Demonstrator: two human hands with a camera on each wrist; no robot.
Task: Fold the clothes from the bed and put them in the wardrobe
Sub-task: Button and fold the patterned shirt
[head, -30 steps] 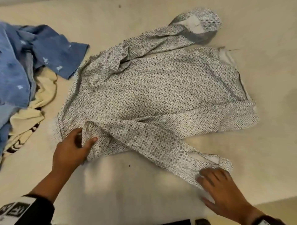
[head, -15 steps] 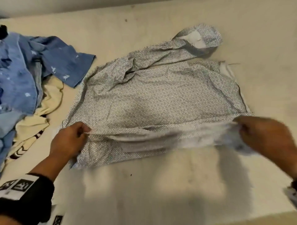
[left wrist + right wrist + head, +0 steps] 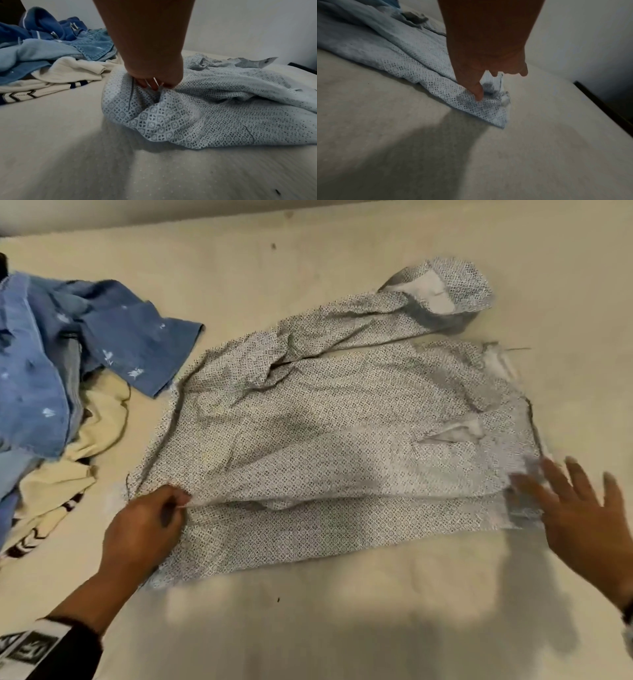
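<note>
A grey-white patterned shirt (image 3: 342, 433) lies spread on the cream bed sheet (image 3: 342, 628), its near sleeve folded across the body and its far sleeve (image 3: 442, 292) stretched toward the back right. My left hand (image 3: 144, 529) pinches a fold of the shirt (image 3: 171, 115) at its left edge, fingers curled into the cloth. My right hand (image 3: 582, 515) hovers over the shirt's right edge with fingers spread. In the right wrist view its thumb touches the shirt's corner (image 3: 481, 106).
A heap of blue garments (image 3: 51, 354) and a cream garment with dark stripes (image 3: 58, 484) lies at the left of the bed. The bed's right edge (image 3: 599, 102) shows as a dark line. Bare sheet stretches in front of the shirt.
The near sleeve was swung up from the sheet and laid across the shirt's body. My right hand let go of the cuff and spread its fingers; my left hand kept its pinch.
</note>
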